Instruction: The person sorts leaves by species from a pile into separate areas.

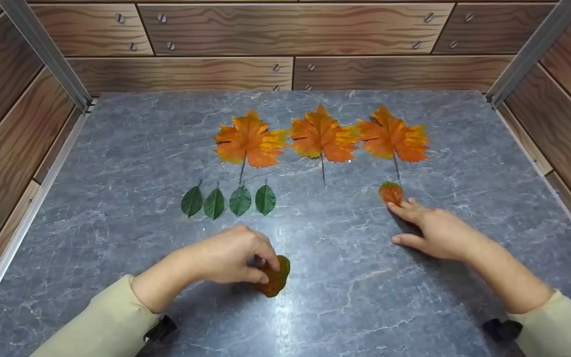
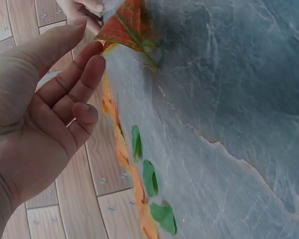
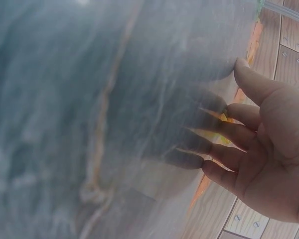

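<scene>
Between thumb and fingers, my left hand pinches a red-orange leaf with green edges near the front middle of the table. In the left wrist view this leaf shows pale veins and a short green stem. My right hand reaches palm down with its fingertips on a smaller red-and-green leaf, which lies just under the stem of the right-hand maple leaf. Its fingers are stretched out in the right wrist view, and the small leaf is hidden there.
Two more orange maple leaves lie in a row along the back of the grey marbled table. Several green leaves form a row in front of them at left. Wood-patterned panels and metal posts surround the table.
</scene>
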The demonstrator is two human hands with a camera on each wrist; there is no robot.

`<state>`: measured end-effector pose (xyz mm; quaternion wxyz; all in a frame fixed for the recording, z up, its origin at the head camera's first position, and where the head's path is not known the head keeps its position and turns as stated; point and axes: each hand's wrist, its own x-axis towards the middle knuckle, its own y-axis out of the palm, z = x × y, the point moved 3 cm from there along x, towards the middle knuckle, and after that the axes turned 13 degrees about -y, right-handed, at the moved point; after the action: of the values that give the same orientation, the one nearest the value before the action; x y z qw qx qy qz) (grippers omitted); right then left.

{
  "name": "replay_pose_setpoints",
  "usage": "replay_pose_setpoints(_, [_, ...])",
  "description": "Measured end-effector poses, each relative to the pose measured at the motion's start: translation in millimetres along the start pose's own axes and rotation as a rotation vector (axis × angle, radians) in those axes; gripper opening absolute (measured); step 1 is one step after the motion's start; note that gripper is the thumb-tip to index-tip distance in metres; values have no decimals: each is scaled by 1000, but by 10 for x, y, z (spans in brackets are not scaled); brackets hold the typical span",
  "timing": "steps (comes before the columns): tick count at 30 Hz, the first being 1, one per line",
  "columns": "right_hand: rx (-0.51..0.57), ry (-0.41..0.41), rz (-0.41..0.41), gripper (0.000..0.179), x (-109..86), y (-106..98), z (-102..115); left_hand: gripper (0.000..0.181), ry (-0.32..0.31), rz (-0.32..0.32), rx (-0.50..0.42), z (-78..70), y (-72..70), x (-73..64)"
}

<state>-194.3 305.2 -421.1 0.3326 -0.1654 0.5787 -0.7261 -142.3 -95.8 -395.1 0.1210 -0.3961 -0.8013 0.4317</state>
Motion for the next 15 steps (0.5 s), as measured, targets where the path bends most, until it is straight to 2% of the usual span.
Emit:
replay_pose_setpoints(7, [3,-3,-7,79,2,0,3,18,-7,-14,77,-13,42,33])
replay_pose_setpoints(15, [4,2,1,79,8,-1,-3,15,1,-6,76,-11,76,60])
